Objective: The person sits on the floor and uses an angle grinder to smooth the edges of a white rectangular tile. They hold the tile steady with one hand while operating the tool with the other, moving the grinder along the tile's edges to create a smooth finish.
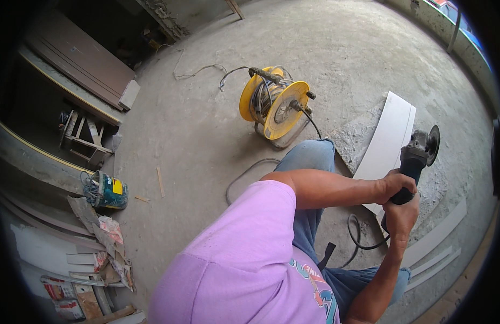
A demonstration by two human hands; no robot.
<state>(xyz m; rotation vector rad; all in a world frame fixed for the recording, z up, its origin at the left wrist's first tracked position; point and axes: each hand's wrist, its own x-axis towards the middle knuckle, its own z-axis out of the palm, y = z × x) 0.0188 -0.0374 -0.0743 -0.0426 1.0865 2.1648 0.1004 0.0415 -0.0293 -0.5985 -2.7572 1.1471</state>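
Worker: a person in a lilac T-shirt and blue jeans is bending low over the concrete floor.
Left hand: its fingers are gripping the dark body of the angle grinder.
Right hand: its fingers are gripping the same tool at the rear, just beside the left hand.
Tool position: the disc is standing on edge, showing right of the white panel; I cannot tell its height above the floor.
Power cord: black, it is curling near the right hand.
Panel support: the panel is lying across a rough grey slab, the arms partly covering it.
Pale strips: they are lying on the floor at right.
Cable reel: yellow, it is standing ahead on its frame.
Bucket: blue-green, it is standing at left.
Brown boards: they are resting far left.
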